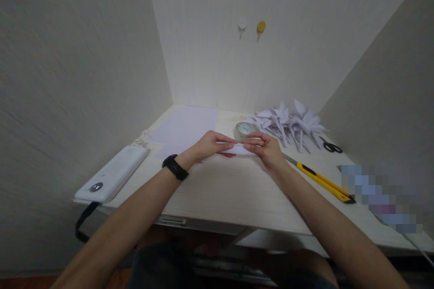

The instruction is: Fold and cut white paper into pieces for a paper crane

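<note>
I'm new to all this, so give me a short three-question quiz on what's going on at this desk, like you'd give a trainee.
1. Short answer: what do the left hand and the right hand both hold?
2. True or false: the cutter lies to the left of both hands.
3. Multiple choice: what colour is the watch?
A) Red
B) White
C) Black

Key:
1. White paper, held between the fingers of both hands.
2. False: it lies to the right of both hands.
3. C
</note>
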The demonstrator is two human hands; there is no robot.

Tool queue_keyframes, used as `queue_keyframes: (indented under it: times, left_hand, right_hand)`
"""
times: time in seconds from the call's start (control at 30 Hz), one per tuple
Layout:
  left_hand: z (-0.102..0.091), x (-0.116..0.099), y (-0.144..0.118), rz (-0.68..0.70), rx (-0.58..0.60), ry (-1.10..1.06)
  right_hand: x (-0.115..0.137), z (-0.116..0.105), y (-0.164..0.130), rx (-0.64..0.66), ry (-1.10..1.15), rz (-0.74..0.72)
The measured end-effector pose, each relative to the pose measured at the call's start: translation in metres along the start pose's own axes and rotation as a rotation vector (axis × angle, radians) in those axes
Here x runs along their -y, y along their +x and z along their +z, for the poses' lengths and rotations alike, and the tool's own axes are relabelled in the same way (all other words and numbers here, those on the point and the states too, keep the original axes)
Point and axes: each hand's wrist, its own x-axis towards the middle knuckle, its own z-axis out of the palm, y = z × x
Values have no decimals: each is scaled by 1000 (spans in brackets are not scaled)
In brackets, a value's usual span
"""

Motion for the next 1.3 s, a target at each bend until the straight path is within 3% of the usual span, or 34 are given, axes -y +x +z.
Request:
queue_keyframes:
  times: [0.63, 1.03, 1.3]
  left_hand:
    - [6, 0, 1, 19, -88, 80]
    - [1, 5, 1, -94, 7, -1]
    - [2, 1, -1, -101, -24, -57]
  right_hand:
    - [0, -1, -1, 84, -52, -37]
    - [5, 2, -2, 28, -49, 17]
    - [-1, 0, -2, 35, -32, -5]
